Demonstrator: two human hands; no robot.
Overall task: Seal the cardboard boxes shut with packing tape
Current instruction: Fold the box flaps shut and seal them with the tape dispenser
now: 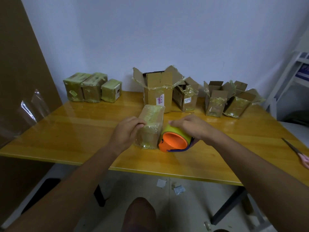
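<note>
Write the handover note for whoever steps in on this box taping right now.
Left hand grips the near end of the taped box at table centre. Right hand holds the orange tape dispenser against that box's right side.
Done: three wrapped boxes sit together at the far left.
Left: four open boxes with flaps up along the back, from the tall one at centre to the right.
Scissors lie at the table's right edge.

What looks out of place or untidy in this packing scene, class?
Paper scraps litter the floor under the table, and scissors hang off its right edge. The four open boxes carry torn, loose tape.
</note>
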